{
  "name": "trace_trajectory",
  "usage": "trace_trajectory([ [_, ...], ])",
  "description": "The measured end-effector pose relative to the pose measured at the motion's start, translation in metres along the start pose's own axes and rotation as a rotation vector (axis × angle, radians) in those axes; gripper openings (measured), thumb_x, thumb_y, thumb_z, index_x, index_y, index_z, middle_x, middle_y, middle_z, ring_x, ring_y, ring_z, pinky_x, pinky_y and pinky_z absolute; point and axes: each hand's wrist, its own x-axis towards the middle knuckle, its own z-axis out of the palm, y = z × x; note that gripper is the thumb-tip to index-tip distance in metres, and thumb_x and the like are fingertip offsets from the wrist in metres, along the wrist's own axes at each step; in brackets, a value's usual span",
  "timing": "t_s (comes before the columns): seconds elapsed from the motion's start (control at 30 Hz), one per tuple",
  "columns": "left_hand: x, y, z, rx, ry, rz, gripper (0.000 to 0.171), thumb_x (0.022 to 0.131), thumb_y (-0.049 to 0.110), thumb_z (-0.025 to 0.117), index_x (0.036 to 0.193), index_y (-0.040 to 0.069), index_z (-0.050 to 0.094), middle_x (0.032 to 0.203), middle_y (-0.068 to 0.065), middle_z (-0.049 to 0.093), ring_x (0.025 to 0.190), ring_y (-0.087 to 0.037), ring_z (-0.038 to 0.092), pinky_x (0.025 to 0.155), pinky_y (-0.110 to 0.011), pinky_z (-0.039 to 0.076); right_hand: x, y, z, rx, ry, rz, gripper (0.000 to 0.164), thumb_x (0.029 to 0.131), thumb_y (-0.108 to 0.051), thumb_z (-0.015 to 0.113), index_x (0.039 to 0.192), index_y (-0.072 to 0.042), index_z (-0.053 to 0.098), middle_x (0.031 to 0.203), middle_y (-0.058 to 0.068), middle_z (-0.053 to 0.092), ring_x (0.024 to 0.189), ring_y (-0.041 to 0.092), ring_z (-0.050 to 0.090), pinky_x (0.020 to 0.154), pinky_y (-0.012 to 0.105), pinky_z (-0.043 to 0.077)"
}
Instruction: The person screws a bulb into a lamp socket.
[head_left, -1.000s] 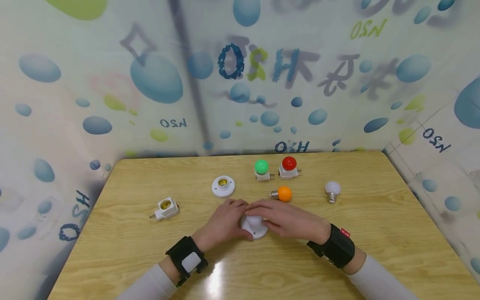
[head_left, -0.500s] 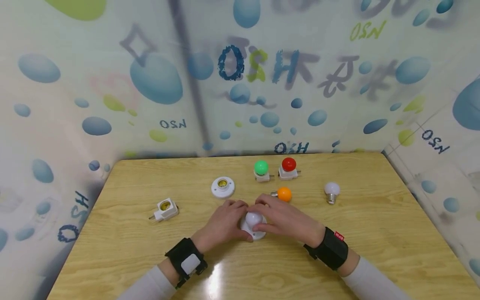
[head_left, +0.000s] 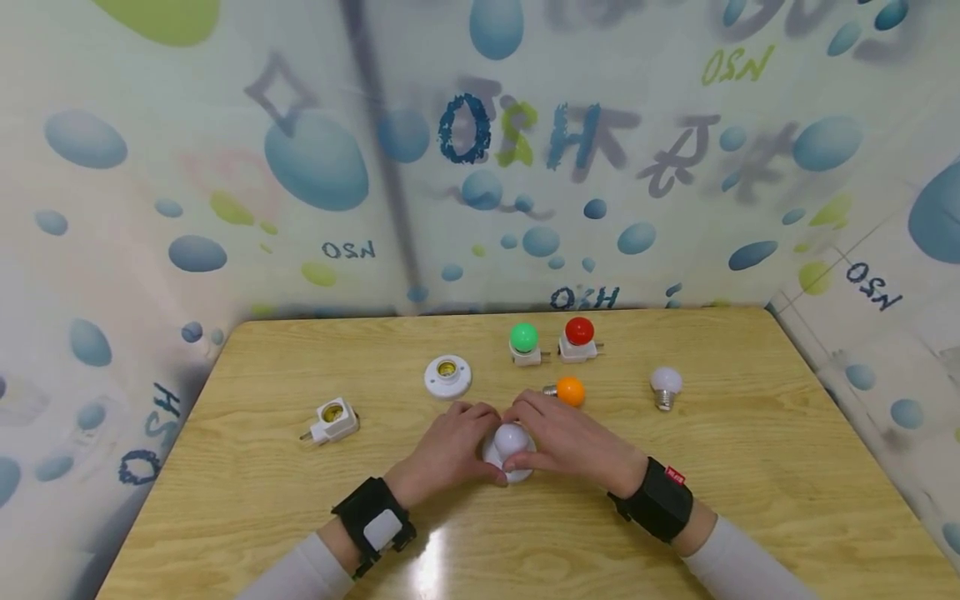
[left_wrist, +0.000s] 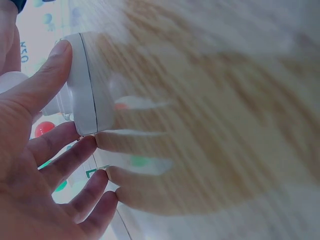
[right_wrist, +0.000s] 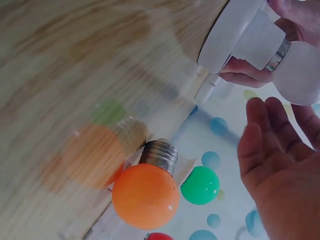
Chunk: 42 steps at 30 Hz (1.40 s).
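Observation:
A white light bulb [head_left: 511, 438] stands upright in a round white lamp holder [head_left: 495, 457] near the table's middle. A strip of its metal cap shows above the socket in the right wrist view. My left hand [head_left: 453, 443] grips the holder's base by its edge, thumb on the near side and fingers behind, as the left wrist view [left_wrist: 45, 165] also shows. Around the bulb's globe curls my right hand [head_left: 566, 437], with its thumb in front and fingertips at the back. The right hand's other fingers hang loosely curled beside the bulb in the right wrist view.
Just behind my right hand lies an orange bulb [head_left: 571, 392]. Farther back are another round holder [head_left: 447, 387], a green bulb [head_left: 524, 337] and a red bulb [head_left: 580, 331] in plug sockets. A plug socket [head_left: 336, 422] lies left, a white bulb [head_left: 666, 382] right.
My right hand has drawn back from over the bulb and its wrist has shifted slightly left, uncovering the globe. The left hand keeps its grip on the lamp holder.

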Motion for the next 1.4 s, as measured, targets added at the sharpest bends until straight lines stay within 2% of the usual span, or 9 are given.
trace_trajectory([
  [0.1,-0.001,0.001,0.0,0.004,-0.002,0.001,0.065,0.065,0.055,0.079,0.113,0.013,0.065,0.117,0.0,0.061,0.108,-0.025,0.05,0.084,-0.038,0.045,-0.001,-0.001,-0.002,0.04,-0.031,0.056,0.064,0.082,-0.061,0.061,0.124,-0.014,0.053,0.117,-0.007,0.052,0.103,0.007,0.047,0.088,0.025,0.046],
  [0.2,-0.001,0.001,0.0,0.014,0.003,0.006,0.065,0.065,0.056,0.079,0.112,0.013,0.065,0.116,0.0,0.061,0.107,-0.025,0.05,0.084,-0.038,0.045,-0.003,-0.003,-0.009,0.067,-0.075,0.088,0.073,0.082,-0.061,0.061,0.136,-0.013,0.049,0.134,-0.004,0.05,0.117,0.012,0.047,0.096,0.031,0.044],
  [0.3,0.0,0.001,-0.001,0.02,0.007,0.006,0.067,0.065,0.056,0.079,0.114,0.012,0.065,0.117,-0.001,0.061,0.108,-0.026,0.05,0.084,-0.039,0.046,-0.005,-0.004,-0.02,0.063,-0.106,0.049,0.07,0.086,-0.049,0.065,0.143,-0.013,0.045,0.147,-0.003,0.04,0.13,0.015,0.041,0.102,0.035,0.041],
  [0.4,0.0,0.0,-0.002,0.027,-0.001,0.001,0.072,0.066,0.056,0.079,0.12,0.012,0.064,0.119,-0.002,0.06,0.109,-0.026,0.05,0.085,-0.04,0.046,-0.006,-0.004,-0.027,0.05,-0.121,-0.027,0.061,0.091,-0.031,0.066,0.145,-0.015,0.045,0.152,-0.002,0.036,0.133,0.016,0.038,0.103,0.036,0.039],
  [0.53,-0.001,-0.001,-0.003,0.029,-0.016,-0.004,0.078,0.066,0.056,0.078,0.128,0.013,0.061,0.121,-0.002,0.06,0.11,-0.027,0.049,0.086,-0.041,0.045,-0.007,-0.003,-0.03,0.041,-0.13,-0.109,0.054,0.092,-0.016,0.063,0.144,-0.015,0.047,0.149,-0.001,0.041,0.132,0.016,0.041,0.103,0.036,0.039],
  [0.73,-0.001,0.001,-0.002,0.014,-0.031,-0.023,0.079,0.065,0.057,0.079,0.129,0.014,0.061,0.121,-0.001,0.059,0.111,-0.026,0.049,0.087,-0.041,0.045,-0.008,-0.002,-0.025,0.076,-0.137,-0.143,0.046,0.094,-0.011,0.06,0.139,-0.014,0.052,0.145,-0.001,0.047,0.13,0.014,0.044,0.102,0.035,0.04],
  [1.1,-0.001,0.001,-0.001,0.024,-0.017,-0.013,0.075,0.066,0.057,0.078,0.123,0.011,0.063,0.12,-0.002,0.06,0.109,-0.027,0.05,0.086,-0.041,0.046,-0.007,-0.001,-0.018,0.092,-0.113,-0.133,0.042,0.095,-0.014,0.059,0.137,-0.015,0.054,0.142,-0.002,0.049,0.128,0.013,0.045,0.103,0.033,0.039],
  [1.4,0.0,0.0,0.0,0.03,-0.021,-0.009,0.073,0.066,0.057,0.078,0.121,0.011,0.063,0.121,-0.002,0.06,0.111,-0.026,0.049,0.087,-0.041,0.045,-0.007,-0.001,-0.015,0.091,-0.051,-0.073,0.041,0.093,-0.03,0.063,0.131,-0.016,0.058,0.128,-0.006,0.054,0.115,0.009,0.048,0.096,0.027,0.044],
])
